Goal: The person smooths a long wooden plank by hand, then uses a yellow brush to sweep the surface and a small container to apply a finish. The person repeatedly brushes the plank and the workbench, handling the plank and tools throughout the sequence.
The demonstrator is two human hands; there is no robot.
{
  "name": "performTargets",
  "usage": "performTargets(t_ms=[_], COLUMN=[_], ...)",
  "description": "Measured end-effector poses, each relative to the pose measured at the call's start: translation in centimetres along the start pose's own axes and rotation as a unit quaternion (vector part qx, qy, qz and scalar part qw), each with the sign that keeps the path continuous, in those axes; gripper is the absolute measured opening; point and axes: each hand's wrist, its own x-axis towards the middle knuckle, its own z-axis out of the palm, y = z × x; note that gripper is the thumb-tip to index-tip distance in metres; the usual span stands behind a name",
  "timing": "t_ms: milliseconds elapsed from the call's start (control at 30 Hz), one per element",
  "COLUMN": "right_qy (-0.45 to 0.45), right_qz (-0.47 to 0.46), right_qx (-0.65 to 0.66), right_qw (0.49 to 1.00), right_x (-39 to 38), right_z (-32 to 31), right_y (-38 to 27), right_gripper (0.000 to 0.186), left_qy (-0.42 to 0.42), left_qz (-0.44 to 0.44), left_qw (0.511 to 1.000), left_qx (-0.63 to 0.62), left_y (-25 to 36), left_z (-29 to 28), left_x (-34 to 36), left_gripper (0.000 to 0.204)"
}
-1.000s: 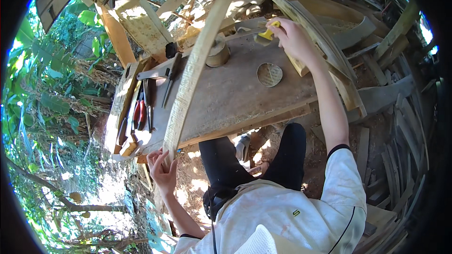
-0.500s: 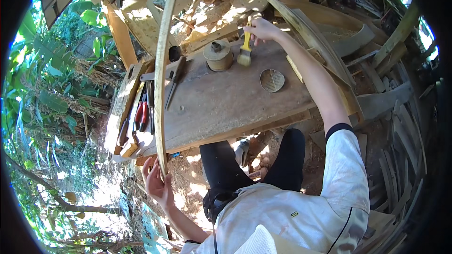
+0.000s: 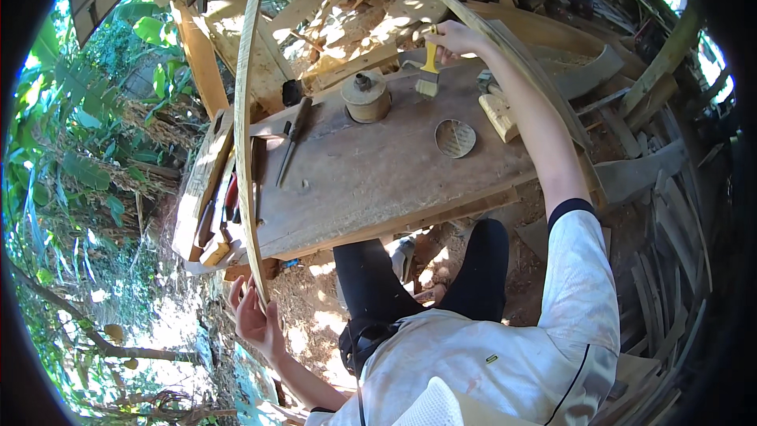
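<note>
My right hand (image 3: 460, 38) grips the yellow handle of a paintbrush (image 3: 429, 72) over the far part of the workbench. Its pale bristles point down, to the right of a round lidded container (image 3: 366, 99) with a dark knob. Nearer to me, a shallow round dish (image 3: 455, 139) sits on the bench top. Off the bench's near left corner, my left hand (image 3: 260, 330) has the lower end of a long, slightly bowed wooden strip (image 3: 244, 110) between thumb and fingers. The strip rises past the bench's left side and out of view at the top.
On the left of the workbench (image 3: 355, 181) lie a long thin tool (image 3: 293, 138) and red-handled pliers (image 3: 231, 197), partly behind the strip. A wooden block (image 3: 498, 116) is beside my right forearm. Boards and offcuts (image 3: 670, 244) pile up at right and beyond; plants grow at left.
The brush has moved a little right and away from the round container, in my right hand. The wooden strip has shifted left, and my left hand has gone slightly left and down with it.
</note>
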Motion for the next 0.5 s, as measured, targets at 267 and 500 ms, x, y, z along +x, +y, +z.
performTargets(t_ms=[267,500], right_qy=[0.16,0.046], right_qz=[0.026,0.005], right_qx=[-0.12,-0.162], right_qw=[0.98,0.986], right_x=[-0.9,0.2], right_z=[-2.6,0.6], right_y=[2.7,-0.4], right_gripper=[0.04,0.032], left_qy=[0.002,0.007], left_qz=[0.002,-0.008], left_qw=[1.0,1.0], left_qx=[-0.031,-0.019], left_y=[-0.9,0.0], left_z=[0.5,0.5], left_x=[0.6,0.5], left_gripper=[0.043,0.044])
